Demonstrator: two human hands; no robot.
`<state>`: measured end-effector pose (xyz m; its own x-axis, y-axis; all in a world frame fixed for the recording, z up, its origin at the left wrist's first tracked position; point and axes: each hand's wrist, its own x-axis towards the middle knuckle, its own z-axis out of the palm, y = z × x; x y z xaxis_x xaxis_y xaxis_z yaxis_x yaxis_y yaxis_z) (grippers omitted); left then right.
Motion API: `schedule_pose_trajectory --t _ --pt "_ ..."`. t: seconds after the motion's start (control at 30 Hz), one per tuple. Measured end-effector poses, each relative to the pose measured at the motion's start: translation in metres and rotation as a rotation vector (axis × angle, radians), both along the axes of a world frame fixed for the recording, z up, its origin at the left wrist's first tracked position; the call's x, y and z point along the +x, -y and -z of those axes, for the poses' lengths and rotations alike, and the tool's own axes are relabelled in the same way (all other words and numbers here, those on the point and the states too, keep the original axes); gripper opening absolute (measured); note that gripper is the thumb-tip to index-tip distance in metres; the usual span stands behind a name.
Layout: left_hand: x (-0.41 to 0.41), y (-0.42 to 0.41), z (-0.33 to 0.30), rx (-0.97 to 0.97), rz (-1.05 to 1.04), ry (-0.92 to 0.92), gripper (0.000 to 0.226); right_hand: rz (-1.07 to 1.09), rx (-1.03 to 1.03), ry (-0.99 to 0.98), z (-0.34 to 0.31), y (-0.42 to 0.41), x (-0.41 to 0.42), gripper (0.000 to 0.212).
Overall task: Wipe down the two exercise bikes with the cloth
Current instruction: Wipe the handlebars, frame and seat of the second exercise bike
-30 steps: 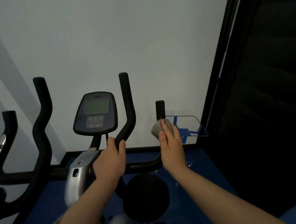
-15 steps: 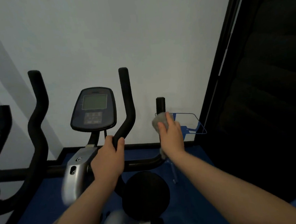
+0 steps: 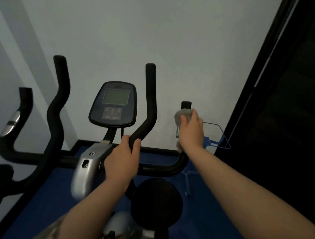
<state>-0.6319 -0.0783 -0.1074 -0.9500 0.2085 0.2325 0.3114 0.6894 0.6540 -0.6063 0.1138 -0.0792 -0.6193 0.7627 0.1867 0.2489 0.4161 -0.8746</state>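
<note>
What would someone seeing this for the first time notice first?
Two bare arms reach in from the bottom of the frame: the right hand wraps a grey cloth around the short upright handlebar grip at right, while the left hand grips the inner handlebar. Between them, at centre, stands the bike's console, its screen blank.

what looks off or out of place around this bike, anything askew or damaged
Nothing stands out. The right hand wraps the grey cloth around the upright outer grip, and the left hand holds the inner handlebar. The console sits straight with no visible damage. The room is dim, so fine marks would not show.
</note>
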Motion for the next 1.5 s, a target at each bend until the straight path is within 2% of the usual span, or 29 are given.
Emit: schedule_pose_trajectory --t 0.23,0.4,0.53,0.6,0.7,0.8,0.87,1.03,1.1,1.2,1.3,1.37,1.43,1.5 --pt "-0.004 0.001 0.0 0.029 0.007 0.027 0.026 0.001 0.006 -0.139 0.051 0.033 0.051 0.051" --pt "-0.002 0.001 -0.002 0.084 0.016 0.051 0.027 -0.03 -0.275 -0.161 0.007 -0.009 0.005 0.033" --pt "-0.003 0.0 -0.001 0.093 0.014 0.051 0.026 0.096 -0.171 -0.223 0.034 0.019 0.021 0.042" --pt "-0.005 0.001 0.0 0.089 0.007 0.056 0.027 0.067 -0.128 -0.289 0.056 0.04 0.048 0.045" --pt "-0.004 0.002 0.001 0.086 0.01 0.054 0.029 -0.013 -0.063 -0.245 0.053 0.029 0.047 0.047" --pt "-0.002 0.002 -0.001 0.105 0.013 0.058 0.029 -0.037 -0.104 -0.134 0.021 -0.002 0.016 0.043" --pt "-0.001 0.001 -0.002 0.106 0.013 0.053 0.029 -0.018 -0.164 -0.167 0.013 -0.004 0.011 0.042" --pt "-0.001 0.002 0.001 0.117 0.007 0.04 0.029 0.029 -0.237 -0.324 0.069 0.056 0.068 0.049" --pt "-0.001 0.002 0.002 0.115 0.008 0.044 0.029 0.031 -0.192 -0.281 0.067 0.051 0.064 0.049" --pt "-0.001 0.001 0.001 0.124 0.007 0.048 0.03 -0.005 -0.111 -0.108 0.032 0.01 0.031 0.045" --pt "-0.001 0.002 0.0 0.118 0.0 0.044 0.03 -0.002 -0.008 -0.047 0.019 0.003 0.018 0.046" --pt "-0.002 0.003 0.0 0.118 0.002 0.044 0.03 -0.029 0.12 -0.115 0.035 0.021 0.038 0.044" --pt "-0.002 0.003 0.001 0.124 0.01 0.046 0.03 -0.157 0.25 -0.194 0.055 0.03 0.07 0.04" --pt "-0.003 0.003 0.001 0.117 0.016 0.047 0.03 -0.272 0.476 -0.184 0.07 0.017 0.095 0.039"
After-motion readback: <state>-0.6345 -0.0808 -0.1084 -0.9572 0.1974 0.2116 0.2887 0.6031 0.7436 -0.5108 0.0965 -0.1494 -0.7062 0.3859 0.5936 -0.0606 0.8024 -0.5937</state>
